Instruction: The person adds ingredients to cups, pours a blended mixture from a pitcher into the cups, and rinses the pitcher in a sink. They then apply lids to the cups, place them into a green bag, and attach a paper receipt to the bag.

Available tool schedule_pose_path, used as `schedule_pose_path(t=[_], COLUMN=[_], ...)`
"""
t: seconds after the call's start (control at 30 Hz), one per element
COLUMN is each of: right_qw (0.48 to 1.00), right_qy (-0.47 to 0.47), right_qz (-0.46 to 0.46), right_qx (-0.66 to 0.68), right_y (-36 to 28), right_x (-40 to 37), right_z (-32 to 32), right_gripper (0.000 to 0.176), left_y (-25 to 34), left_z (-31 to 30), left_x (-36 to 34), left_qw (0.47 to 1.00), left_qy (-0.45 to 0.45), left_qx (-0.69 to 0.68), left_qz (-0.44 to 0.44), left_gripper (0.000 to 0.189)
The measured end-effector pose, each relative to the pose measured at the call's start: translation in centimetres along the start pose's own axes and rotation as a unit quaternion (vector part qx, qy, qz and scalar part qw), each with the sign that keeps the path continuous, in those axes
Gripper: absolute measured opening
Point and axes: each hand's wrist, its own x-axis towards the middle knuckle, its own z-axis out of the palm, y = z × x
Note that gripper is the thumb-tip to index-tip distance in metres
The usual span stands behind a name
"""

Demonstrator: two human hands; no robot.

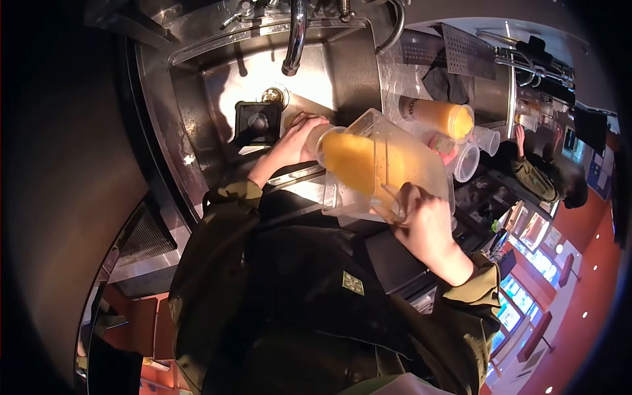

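Note:
My left hand (pixel 293 141) is wrapped around a clear plastic cup (pixel 320 140) at the sink's (pixel 342 72) front edge. My right hand (pixel 426 227) grips the handle of a clear square blender jar (pixel 395 164). The jar holds thick orange liquid (pixel 352 164) and is tilted, its mouth against the cup's rim. Both sleeves are olive green.
A curved faucet (pixel 294 39) hangs over the steel basin, with a black square lid (pixel 257 122) lying below it. Beside the sink stand a filled orange cup (pixel 442 117) and two empty clear cups (pixel 469 161). Another person (pixel 546 178) works at the far right.

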Motion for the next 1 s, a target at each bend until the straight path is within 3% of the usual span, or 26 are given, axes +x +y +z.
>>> schedule_pose_path(t=[0.17,0.27,0.3,0.43,0.67,0.83,1.0], right_qw=[0.999,1.0,0.999,0.998,0.998,1.0,1.0], right_qy=[0.019,0.02,0.033,0.056,0.051,0.015,0.006], right_qz=[-0.032,0.013,-0.021,0.0,-0.044,0.004,-0.006], right_qx=[-0.006,-0.005,0.001,0.0,0.0,-0.012,0.004], right_y=[0.0,0.4,0.3,0.7,0.2,0.3,0.3], right_x=[-0.4,-0.3,-0.6,-0.1,0.2,0.4,0.1], right_z=[0.2,0.5,0.7,0.7,0.0,-0.2,-0.2], right_gripper=[0.038,0.038,0.037,0.033,0.042,0.028,0.026], left_y=[0.0,0.0,-0.1,-0.3,-0.7,-1.2,-0.9], left_z=[0.3,0.7,0.6,0.8,1.0,1.5,1.6], left_x=[0.2,-0.4,-0.1,-0.3,-0.5,-0.6,-0.2], left_qw=[1.0,0.999,0.999,1.0,0.999,0.998,0.998], left_qy=[0.001,0.005,0.011,0.0,0.014,0.019,0.019], left_qx=[-0.021,-0.038,-0.043,-0.019,-0.038,-0.057,-0.061], left_qz=[-0.019,-0.022,-0.019,-0.014,-0.022,-0.018,0.0], left_gripper=[0.078,0.079,0.079,0.077,0.076,0.078,0.078])
